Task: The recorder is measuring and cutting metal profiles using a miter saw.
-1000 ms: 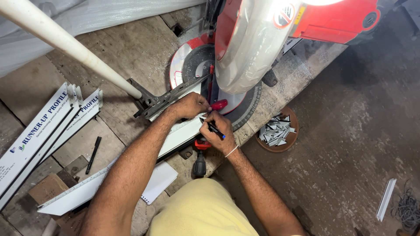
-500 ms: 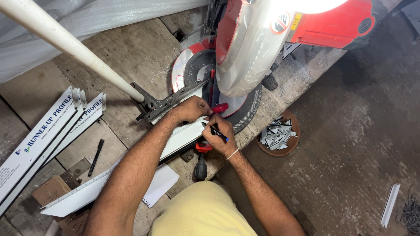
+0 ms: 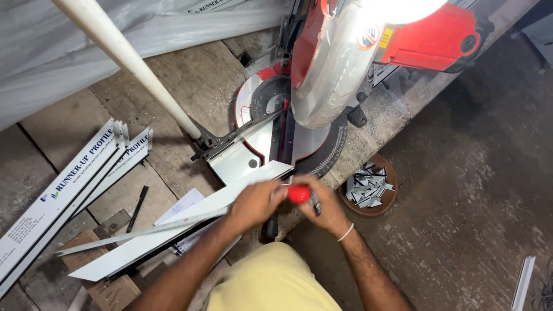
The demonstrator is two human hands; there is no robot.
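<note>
The left hand presses flat on the long white profile strip, which lies across the miter saw base on the worktop. The right hand, closed around a dark marker, meets the red knob. Any marking here goes best with the strip pinned firm against the fence; a bowl of offcuts sits just beside.

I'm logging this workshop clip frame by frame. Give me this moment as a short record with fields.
setting: miter saw on a concrete floor
left hand: left hand on a long white profile strip
right hand: right hand holding a dark pen, by a red knob
nearby: round dish of metal offcuts; black marker on the floor
</note>
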